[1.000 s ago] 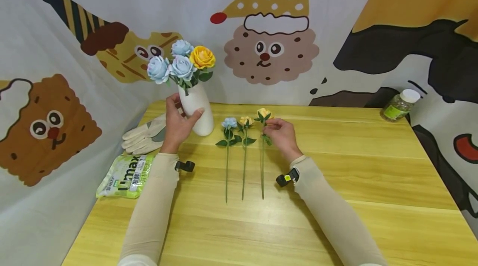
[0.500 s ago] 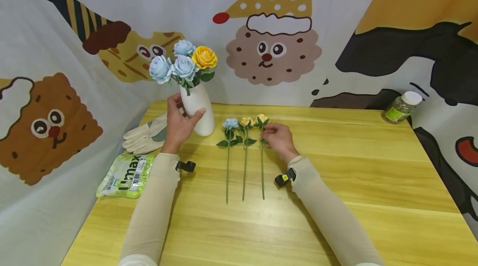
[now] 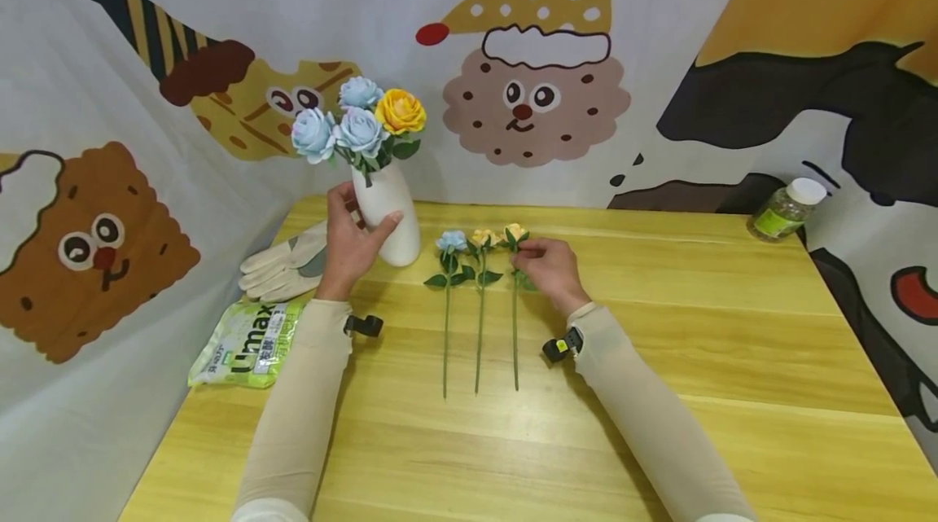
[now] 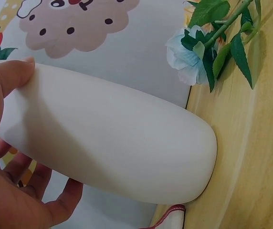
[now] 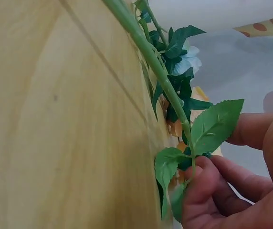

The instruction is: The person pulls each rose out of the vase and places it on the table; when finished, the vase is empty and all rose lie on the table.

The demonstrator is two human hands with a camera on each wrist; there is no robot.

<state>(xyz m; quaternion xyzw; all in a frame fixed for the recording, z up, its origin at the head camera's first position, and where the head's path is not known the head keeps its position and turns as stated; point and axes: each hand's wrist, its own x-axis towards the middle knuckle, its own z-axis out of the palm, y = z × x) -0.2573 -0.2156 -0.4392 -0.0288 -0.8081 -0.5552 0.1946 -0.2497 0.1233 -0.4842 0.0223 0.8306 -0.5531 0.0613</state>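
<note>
Lying on the table (image 3: 410, 457) just right of its middle neighbour, a yellow rose (image 3: 515, 318) points its bloom to the far side and its stem to the near side. The right hand (image 3: 550, 268) holds it just below the bloom, fingers curled in among its green leaves. To its left lie two more single stems, roughly parallel: a second yellow rose (image 3: 480, 294) in the middle, then a light blue rose (image 3: 447, 298) on the left.

Left of these stands a white vase (image 3: 392, 217). The left hand (image 3: 354, 249) grips its side, thumb across the front and fingers behind. Three pale blue roses (image 3: 361, 131) and one golden rose (image 3: 401, 111) rise from its mouth.

Farther left, a whitish work glove (image 3: 282, 265) lies beyond a green and white bag (image 3: 242, 347) marked "Umax". At the far right corner sits a clear jar (image 3: 780, 214) with a white lid and a green label. Behind the table hangs a pale cloth (image 3: 659, 17) printed with cartoon biscuits.
</note>
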